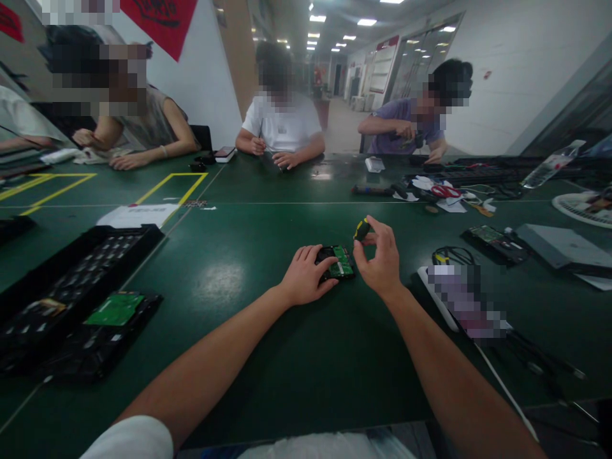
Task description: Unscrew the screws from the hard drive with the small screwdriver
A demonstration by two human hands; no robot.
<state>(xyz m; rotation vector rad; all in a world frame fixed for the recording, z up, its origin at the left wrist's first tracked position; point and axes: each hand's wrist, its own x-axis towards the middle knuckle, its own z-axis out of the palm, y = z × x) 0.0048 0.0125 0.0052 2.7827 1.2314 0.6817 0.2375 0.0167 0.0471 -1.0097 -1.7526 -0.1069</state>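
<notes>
A hard drive with a green circuit board facing up lies on the green table. My left hand grips it from its left side, fingers over the far edge and thumb across the board. My right hand is just right of the drive, its fingertips pinching the black and yellow handle of a screwdriver. The handle stands tilted; its shaft and tip cannot be made out.
On the left sit a black slotted tray and more hard drives. To the right are a phone with cables, another drive and a grey box. Several people work across the table, near a plastic bottle.
</notes>
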